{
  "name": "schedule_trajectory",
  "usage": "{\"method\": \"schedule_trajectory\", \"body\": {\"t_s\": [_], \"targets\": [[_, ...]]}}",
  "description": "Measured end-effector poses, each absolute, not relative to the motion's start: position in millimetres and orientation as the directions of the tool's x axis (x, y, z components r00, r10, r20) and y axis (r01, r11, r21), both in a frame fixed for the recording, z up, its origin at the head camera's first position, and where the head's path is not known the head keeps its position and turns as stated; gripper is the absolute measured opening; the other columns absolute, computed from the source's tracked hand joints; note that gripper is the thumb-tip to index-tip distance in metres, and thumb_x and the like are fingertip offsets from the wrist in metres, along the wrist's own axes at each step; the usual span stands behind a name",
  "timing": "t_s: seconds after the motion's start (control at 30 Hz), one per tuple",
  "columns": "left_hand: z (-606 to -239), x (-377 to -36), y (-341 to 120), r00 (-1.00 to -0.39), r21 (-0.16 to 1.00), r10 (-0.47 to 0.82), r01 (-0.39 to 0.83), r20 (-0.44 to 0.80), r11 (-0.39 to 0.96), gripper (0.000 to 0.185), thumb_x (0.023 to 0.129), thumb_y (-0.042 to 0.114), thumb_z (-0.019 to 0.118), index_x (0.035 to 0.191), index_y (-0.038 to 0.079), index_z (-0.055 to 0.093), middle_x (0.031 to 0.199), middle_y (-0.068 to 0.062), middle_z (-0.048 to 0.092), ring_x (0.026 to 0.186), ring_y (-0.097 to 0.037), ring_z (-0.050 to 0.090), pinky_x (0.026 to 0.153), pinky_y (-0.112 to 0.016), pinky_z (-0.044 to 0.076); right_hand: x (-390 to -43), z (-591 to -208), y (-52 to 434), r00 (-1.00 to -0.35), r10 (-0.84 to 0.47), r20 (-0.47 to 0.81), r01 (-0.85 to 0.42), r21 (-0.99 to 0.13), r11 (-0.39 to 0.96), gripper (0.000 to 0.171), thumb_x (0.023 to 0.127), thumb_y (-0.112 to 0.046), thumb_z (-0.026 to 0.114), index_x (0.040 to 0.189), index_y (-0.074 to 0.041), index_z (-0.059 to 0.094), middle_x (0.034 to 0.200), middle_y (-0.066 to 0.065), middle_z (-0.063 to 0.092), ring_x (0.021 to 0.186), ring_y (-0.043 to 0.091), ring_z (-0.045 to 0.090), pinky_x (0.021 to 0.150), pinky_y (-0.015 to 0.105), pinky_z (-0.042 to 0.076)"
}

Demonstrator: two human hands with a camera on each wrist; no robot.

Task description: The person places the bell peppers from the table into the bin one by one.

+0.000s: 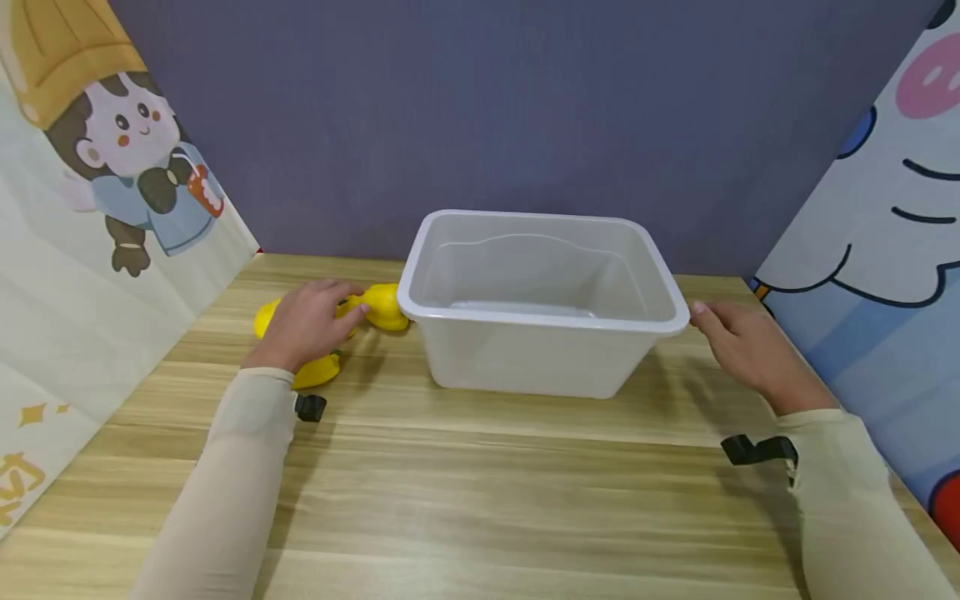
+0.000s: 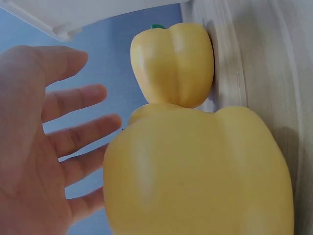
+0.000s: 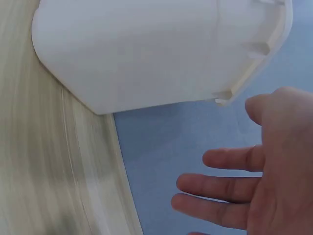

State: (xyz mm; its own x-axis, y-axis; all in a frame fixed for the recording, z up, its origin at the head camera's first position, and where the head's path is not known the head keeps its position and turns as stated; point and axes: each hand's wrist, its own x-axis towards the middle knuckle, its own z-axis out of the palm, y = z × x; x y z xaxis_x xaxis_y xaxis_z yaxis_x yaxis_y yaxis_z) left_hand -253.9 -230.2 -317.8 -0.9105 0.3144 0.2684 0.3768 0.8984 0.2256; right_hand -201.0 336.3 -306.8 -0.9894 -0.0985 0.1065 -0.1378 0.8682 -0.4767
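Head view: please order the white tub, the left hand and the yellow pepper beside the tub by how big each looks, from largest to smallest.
1. White tub
2. Left hand
3. Yellow pepper, though the hand hides part of it.

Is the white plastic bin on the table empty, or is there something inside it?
Empty. The head view looks down into the white bin and shows only its bare floor and walls; the yellow peppers lie outside it, on the table beside it.
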Motion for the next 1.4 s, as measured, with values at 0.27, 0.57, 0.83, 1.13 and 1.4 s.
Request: {"method": "schedule_trajectory", "body": {"t_s": [0.27, 0.57, 0.83, 1.13, 1.4], "targets": [[-321, -254, -233, -0.866, 0.245, 0.312, 0.425, 0.391, 0.872, 0.034, 0.1, 0.03, 0.062, 0.125, 0.008, 0.069, 0.125, -0.013, 0.067, 0.12, -0.038, 0.058, 0.102, -0.06, 0.042, -206, -302, 326, -0.984, -0.094, 0.15, -0.159, -0.523, 0.837, 0.067, 0.107, -0.052, 0.028, 0.133, 0.002, 0.057, 0.125, 0.029, 0.061, 0.115, 0.048, 0.053, 0.088, 0.066, 0.042], [-328, -254, -235, -0.837, 0.271, 0.333, 0.474, 0.433, 0.838, 0.027, 0.099, 0.024, 0.064, 0.12, 0.007, 0.072, 0.12, -0.012, 0.069, 0.115, -0.034, 0.061, 0.098, -0.056, 0.047, -207, -307, 324, -0.984, -0.094, 0.152, -0.16, -0.516, 0.841, 0.061, 0.108, -0.049, 0.029, 0.122, 0.001, 0.061, 0.116, 0.025, 0.065, 0.109, 0.045, 0.057, 0.084, 0.063, 0.045], [-327, -255, -229, -0.841, 0.318, 0.338, 0.486, 0.422, 0.814, 0.028, 0.101, 0.025, 0.062, 0.12, 0.007, 0.072, 0.118, -0.01, 0.07, 0.115, -0.033, 0.061, 0.099, -0.054, 0.047, -204, -310, 326, -0.983, -0.083, 0.165, -0.158, -0.516, 0.842, 0.058, 0.108, -0.047, 0.029, 0.123, 0.0, 0.061, 0.113, 0.025, 0.066, 0.109, 0.046, 0.058, 0.086, 0.064, 0.044], [-329, -259, -225, -0.824, 0.348, 0.359, 0.523, 0.438, 0.778, 0.022, 0.099, 0.018, 0.065, 0.115, 0.006, 0.073, 0.116, -0.01, 0.071, 0.111, -0.031, 0.064, 0.097, -0.052, 0.049, -202, -313, 326, -0.981, -0.09, 0.172, -0.169, -0.524, 0.835, 0.056, 0.109, -0.046, 0.03, 0.123, -0.001, 0.061, 0.113, 0.024, 0.067, 0.109, 0.047, 0.059, 0.089, 0.066, 0.043], [-331, -259, -226, -0.83, 0.355, 0.366, 0.522, 0.422, 0.776, 0.021, 0.099, 0.018, 0.064, 0.115, 0.008, 0.073, 0.116, -0.009, 0.071, 0.109, -0.031, 0.065, 0.095, -0.052, 0.049, -201, -314, 327, -0.981, -0.093, 0.168, -0.179, -0.632, 0.754, 0.061, 0.109, -0.045, 0.029, 0.137, 0.003, 0.055, 0.122, 0.024, 0.065, 0.111, 0.039, 0.061, 0.087, 0.04, 0.055]]}}
